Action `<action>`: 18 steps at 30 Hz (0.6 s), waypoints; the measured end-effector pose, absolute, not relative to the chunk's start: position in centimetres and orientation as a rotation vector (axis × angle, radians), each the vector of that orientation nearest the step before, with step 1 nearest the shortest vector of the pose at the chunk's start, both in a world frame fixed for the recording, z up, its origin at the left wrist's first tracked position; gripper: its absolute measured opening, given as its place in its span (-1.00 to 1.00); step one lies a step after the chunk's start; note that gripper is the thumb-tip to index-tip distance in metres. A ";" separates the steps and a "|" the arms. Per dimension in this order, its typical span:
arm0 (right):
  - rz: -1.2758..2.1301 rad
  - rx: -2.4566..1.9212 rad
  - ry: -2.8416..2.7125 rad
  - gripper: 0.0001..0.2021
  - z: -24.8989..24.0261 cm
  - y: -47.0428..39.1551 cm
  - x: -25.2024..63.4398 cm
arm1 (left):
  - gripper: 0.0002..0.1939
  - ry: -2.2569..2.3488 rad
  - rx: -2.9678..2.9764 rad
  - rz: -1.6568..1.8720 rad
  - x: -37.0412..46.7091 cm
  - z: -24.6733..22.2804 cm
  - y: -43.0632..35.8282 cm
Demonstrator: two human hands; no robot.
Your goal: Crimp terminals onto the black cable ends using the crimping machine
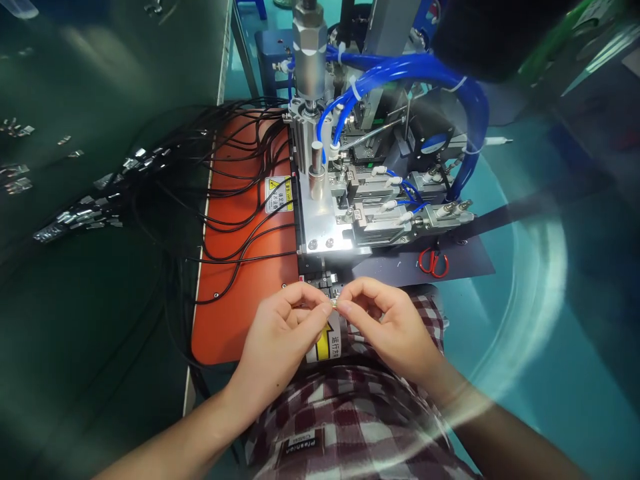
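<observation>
Both hands meet at the front of a metal machine [325, 227], their fingertips almost touching. My left hand [287, 327] pinches one side of a tiny metallic piece [334, 303], with thumb and forefinger together. On the other side of the same piece, my right hand [385, 320] closes thumb and forefinger in a pinch. The piece is small and mostly covered by the fingertips. Just below the hands shows a white and yellow arrow label [325, 345]. Behind them lies a small dark track [325, 280] at the machine's front edge.
An orange board [240, 260] left of the machine carries black cables [250, 220]. Bundled cable ends with metal connectors [90, 213] lie on the dark green surface at left. Red-handled scissors [434, 263] rest on a grey plate at right. Blue tubes [425, 70] arch over the machine.
</observation>
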State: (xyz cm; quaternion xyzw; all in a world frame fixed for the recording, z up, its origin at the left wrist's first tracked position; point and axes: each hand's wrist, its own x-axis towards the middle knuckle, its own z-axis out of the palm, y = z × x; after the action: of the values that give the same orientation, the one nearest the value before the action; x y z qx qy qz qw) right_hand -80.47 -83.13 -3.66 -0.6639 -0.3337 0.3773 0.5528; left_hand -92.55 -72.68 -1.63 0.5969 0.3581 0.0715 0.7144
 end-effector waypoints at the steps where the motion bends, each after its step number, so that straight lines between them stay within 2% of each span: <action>1: 0.927 -1.540 -0.795 -0.87 -3.7 -83.1 -80.3 | -0.79 0.787 1.330 0.158 -92.6 -1.6 -72.6; 9: 0.957 -1.506 -0.882 -0.86 -3.8 -83.6 -78.9 | -0.85 0.723 1.566 0.102 -92.4 -1.3 -71.8; 14: 0.936 -1.507 -0.869 -0.85 -4.1 -83.9 -78.3 | -0.94 0.696 1.815 0.180 -92.4 -1.7 -71.6; 18: 1.067 -1.406 -0.784 -0.85 -5.2 -83.1 -77.5 | -0.91 0.581 2.157 0.327 -92.3 -2.2 -71.2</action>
State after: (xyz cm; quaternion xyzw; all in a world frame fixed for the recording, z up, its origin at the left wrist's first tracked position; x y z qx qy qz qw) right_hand -77.54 -83.07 -5.20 -0.5987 -0.3340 0.4543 0.5689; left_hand -92.30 -71.21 -2.24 0.8635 0.2326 0.1311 0.4278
